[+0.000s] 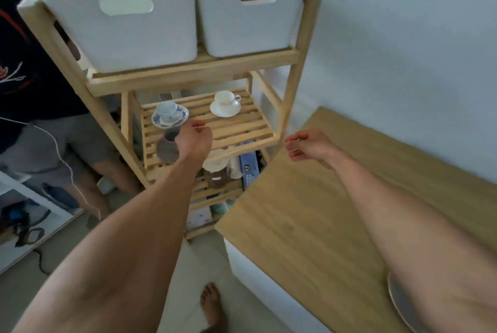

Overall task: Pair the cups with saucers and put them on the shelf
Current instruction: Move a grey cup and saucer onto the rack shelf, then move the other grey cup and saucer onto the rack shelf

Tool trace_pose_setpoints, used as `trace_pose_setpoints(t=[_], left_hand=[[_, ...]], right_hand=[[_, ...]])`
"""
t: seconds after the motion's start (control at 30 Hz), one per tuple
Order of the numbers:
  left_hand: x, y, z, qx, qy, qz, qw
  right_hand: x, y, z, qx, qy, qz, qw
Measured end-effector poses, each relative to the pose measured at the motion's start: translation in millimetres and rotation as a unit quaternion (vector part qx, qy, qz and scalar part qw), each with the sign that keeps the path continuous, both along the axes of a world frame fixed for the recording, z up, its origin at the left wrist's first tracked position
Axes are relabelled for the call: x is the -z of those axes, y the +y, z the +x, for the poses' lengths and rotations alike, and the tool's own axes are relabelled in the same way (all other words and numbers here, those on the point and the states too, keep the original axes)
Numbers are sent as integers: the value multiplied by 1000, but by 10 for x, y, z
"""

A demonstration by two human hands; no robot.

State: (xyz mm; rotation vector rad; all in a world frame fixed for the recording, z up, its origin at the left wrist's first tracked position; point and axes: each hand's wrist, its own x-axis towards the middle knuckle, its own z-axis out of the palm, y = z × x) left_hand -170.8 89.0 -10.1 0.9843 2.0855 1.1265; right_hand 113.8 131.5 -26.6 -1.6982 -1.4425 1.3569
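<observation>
Where a pale wall [403,37] meets a light floor [188,265], a slatted wooden shelf unit [236,129] stands beside a wood-topped table [309,211].

Top tier: two white bins [121,26], side by side.

Middle tier: blue-patterned cup [167,111] on its matching saucer [183,115], left; white cup [224,98] on a white saucer [225,112], right, well apart.

Left hand [195,140]: fingers curled, at the tier's front, against a blurred grey vessel [167,150]; whether it grips the vessel cannot be told.

Right hand [306,145]: loosely curled, holding nothing, over the table's far corner.

Table: grey plate [400,303], partly under the right forearm.

Floor: one bare foot [212,303].

Left edge: a second person [40,90], dark shirt, grey shorts.
</observation>
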Motion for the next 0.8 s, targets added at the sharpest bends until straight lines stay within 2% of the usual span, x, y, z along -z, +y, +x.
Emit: trace_pose_setpoints(t=[0.1, 0.23, 0.33, 0.43, 0.57, 0.7, 0.8], left_hand=[[-105, -87, 658, 78, -57, 20, 995], [-167, -237, 1638, 181, -90, 39, 979], [-115, -394, 2318, 273, -113, 10, 955], [51, -586, 2891, 393, -111, -69, 910], [295, -890, 3379, 534, -60, -180, 824], [536, -1071, 3595, 583, -15, -267, 767], [674, -1159, 3644, 604, -16, -317, 731]], right_hand=[[-183, -383, 734, 42, -8, 4, 999], [-297, -995, 1775, 139, -14, -1, 990], [-306, -1491, 2452, 204, -19, -11, 979], [-283, -2007, 2987, 279, 0, -21, 960], [-92, -2689, 3391, 346, 27, -54, 936], [285, -3211, 3459, 346, 46, -135, 927], [509, -3414, 3351, 332, 77, -182, 922]])
